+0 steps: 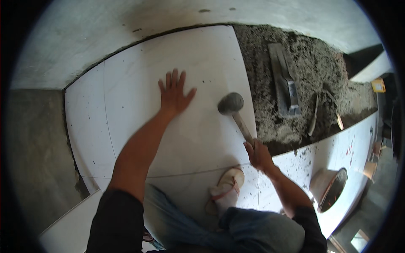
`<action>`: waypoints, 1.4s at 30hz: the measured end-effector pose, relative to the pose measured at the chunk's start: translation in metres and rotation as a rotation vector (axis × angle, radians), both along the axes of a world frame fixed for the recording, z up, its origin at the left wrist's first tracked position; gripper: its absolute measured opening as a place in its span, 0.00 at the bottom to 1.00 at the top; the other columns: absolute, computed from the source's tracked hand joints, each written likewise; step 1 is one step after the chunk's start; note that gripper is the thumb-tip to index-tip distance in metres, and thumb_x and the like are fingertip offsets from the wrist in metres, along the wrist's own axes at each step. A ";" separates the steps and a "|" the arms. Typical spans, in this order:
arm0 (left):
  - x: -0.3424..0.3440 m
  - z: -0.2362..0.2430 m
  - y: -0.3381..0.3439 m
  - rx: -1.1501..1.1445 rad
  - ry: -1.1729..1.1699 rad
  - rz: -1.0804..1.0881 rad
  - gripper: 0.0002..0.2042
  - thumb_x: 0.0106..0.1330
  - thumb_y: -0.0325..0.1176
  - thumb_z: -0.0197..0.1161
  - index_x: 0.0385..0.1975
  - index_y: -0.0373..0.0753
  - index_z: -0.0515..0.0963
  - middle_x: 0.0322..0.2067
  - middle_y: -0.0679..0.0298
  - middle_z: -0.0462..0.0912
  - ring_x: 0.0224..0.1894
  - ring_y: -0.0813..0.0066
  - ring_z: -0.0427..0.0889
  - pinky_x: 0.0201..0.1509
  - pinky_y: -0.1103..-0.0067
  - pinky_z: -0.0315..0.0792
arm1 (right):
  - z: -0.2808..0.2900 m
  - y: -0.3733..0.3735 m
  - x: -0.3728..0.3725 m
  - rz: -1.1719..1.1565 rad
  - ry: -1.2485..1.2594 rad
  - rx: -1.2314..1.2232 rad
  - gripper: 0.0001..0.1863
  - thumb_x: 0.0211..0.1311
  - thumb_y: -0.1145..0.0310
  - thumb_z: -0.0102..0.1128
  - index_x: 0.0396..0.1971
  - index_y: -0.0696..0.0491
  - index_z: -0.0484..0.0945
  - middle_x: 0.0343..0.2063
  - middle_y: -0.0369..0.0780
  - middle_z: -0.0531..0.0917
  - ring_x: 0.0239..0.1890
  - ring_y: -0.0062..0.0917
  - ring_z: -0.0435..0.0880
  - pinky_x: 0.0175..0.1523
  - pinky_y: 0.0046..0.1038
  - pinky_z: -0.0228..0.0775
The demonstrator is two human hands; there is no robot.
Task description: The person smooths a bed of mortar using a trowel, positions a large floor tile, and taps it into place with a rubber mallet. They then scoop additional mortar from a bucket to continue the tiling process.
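A large white floor tile [202, 55] lies against the wall, with the bed of grey mortar [261, 71] along its right edge. My left hand [174, 95] rests flat on the tile, fingers spread. My right hand [259, 155] grips the wooden handle of a rubber mallet [230, 103]. The mallet's dark head is over the right part of the tile; whether it touches the surface I cannot tell. My right hand is near the tile's lower right corner.
On the mortar lie a metal trowel [282, 80] and a smaller tool [314, 116]. A bucket [327, 187] stands on the laid tiles at the right. A yellow container [378, 85] is farther off. My sandalled foot [228, 185] is on the tile close to me.
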State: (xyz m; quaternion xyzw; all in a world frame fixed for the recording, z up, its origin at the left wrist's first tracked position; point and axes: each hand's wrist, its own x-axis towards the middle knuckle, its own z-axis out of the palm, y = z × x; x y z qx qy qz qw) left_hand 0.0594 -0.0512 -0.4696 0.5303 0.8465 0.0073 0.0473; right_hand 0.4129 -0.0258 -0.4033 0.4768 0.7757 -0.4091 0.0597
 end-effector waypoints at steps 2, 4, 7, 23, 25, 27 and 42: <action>-0.054 -0.002 0.051 0.007 0.070 0.039 0.38 0.66 0.63 0.40 0.70 0.45 0.46 0.71 0.56 0.43 0.73 0.56 0.39 0.72 0.53 0.34 | 0.002 -0.007 -0.009 -0.010 0.025 -0.044 0.21 0.68 0.55 0.49 0.35 0.62 0.67 0.20 0.60 0.77 0.28 0.60 0.77 0.31 0.51 0.67; -0.090 -0.006 0.100 0.060 0.052 0.076 0.40 0.66 0.64 0.39 0.70 0.41 0.47 0.71 0.55 0.45 0.73 0.56 0.41 0.72 0.54 0.35 | 0.006 -0.007 -0.009 -0.029 -0.025 -0.088 0.19 0.67 0.56 0.50 0.34 0.61 0.68 0.21 0.59 0.77 0.29 0.58 0.77 0.32 0.49 0.67; -0.125 -0.031 0.155 0.166 0.085 0.086 0.41 0.65 0.64 0.39 0.69 0.38 0.50 0.69 0.52 0.49 0.72 0.56 0.44 0.72 0.54 0.36 | 0.021 0.004 -0.007 -0.082 -0.021 -0.107 0.17 0.66 0.58 0.53 0.34 0.59 0.69 0.24 0.56 0.78 0.32 0.56 0.77 0.34 0.46 0.68; -0.152 -0.055 0.155 0.084 0.297 0.030 0.32 0.68 0.57 0.43 0.66 0.43 0.57 0.66 0.53 0.57 0.68 0.55 0.57 0.65 0.52 0.56 | 0.011 0.084 -0.052 0.049 -0.005 0.010 0.28 0.69 0.44 0.42 0.36 0.60 0.69 0.20 0.52 0.80 0.27 0.48 0.83 0.34 0.43 0.75; -0.171 -0.063 0.143 0.137 0.472 0.050 0.31 0.67 0.59 0.42 0.66 0.49 0.58 0.66 0.56 0.59 0.68 0.57 0.58 0.64 0.51 0.56 | 0.012 0.092 -0.058 0.137 -0.091 0.023 0.28 0.68 0.44 0.43 0.37 0.60 0.70 0.20 0.51 0.80 0.26 0.46 0.83 0.31 0.42 0.75; -0.170 -0.072 0.115 0.230 0.408 -0.034 0.30 0.68 0.57 0.41 0.67 0.52 0.55 0.67 0.58 0.57 0.68 0.58 0.56 0.64 0.49 0.55 | 0.023 0.089 -0.053 0.121 -0.084 0.020 0.27 0.68 0.45 0.43 0.37 0.59 0.70 0.20 0.50 0.80 0.26 0.45 0.83 0.31 0.42 0.74; 0.110 -0.007 -0.205 -0.032 0.103 0.047 0.34 0.67 0.49 0.47 0.70 0.46 0.45 0.71 0.55 0.41 0.72 0.47 0.41 0.65 0.40 0.40 | -0.002 0.026 -0.009 0.188 0.153 0.171 0.21 0.67 0.50 0.49 0.32 0.56 0.69 0.17 0.48 0.79 0.22 0.48 0.80 0.27 0.44 0.70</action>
